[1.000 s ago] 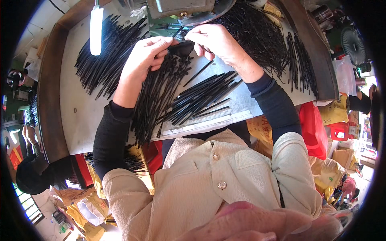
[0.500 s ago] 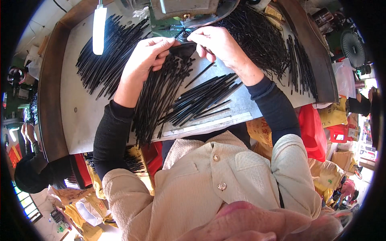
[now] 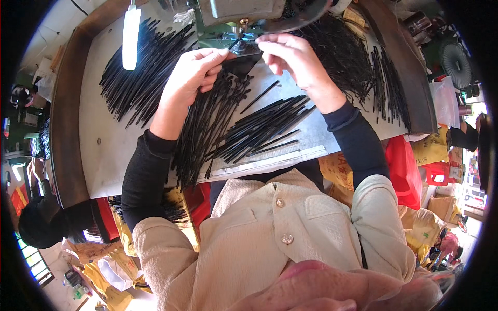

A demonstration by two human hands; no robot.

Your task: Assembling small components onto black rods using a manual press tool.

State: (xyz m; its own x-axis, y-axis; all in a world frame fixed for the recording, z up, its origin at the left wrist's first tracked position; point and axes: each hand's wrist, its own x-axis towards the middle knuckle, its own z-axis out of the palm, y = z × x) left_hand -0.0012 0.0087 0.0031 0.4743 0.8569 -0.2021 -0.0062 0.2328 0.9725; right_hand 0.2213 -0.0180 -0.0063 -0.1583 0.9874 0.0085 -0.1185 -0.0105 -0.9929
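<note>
My left hand [image 3: 196, 72] is closed in a pinch on a thin black strip [image 3: 235, 44], whose far end reaches the small metal tooling [image 3: 240, 46] under a bench machine [image 3: 241, 11]. To the right of that tooling is my right hand [image 3: 295, 58]. Its fingers are loosely bent and apart, and I see nothing held in them. A dark chute-like piece [image 3: 241, 66] slopes down between the hands. Below it lies a bundle of long black strips [image 3: 207, 124] with knobbed ends. Straight black strips [image 3: 264, 127] form another pile nearer to me.
Large heaps of black strips lie at the left [image 3: 140, 72] and far right [image 3: 332, 57] of the pale tabletop [image 3: 96, 160]. A raised wooden edge [image 3: 67, 119] borders it. A white lamp [image 3: 130, 39] hangs at the far left. Another person [image 3: 41, 217] sits beyond the left edge.
My right hand has drawn a little to the right of the tooling and its fingers have loosened. More of the tooling and dark chute shows. The left hand stays nearly in place.
</note>
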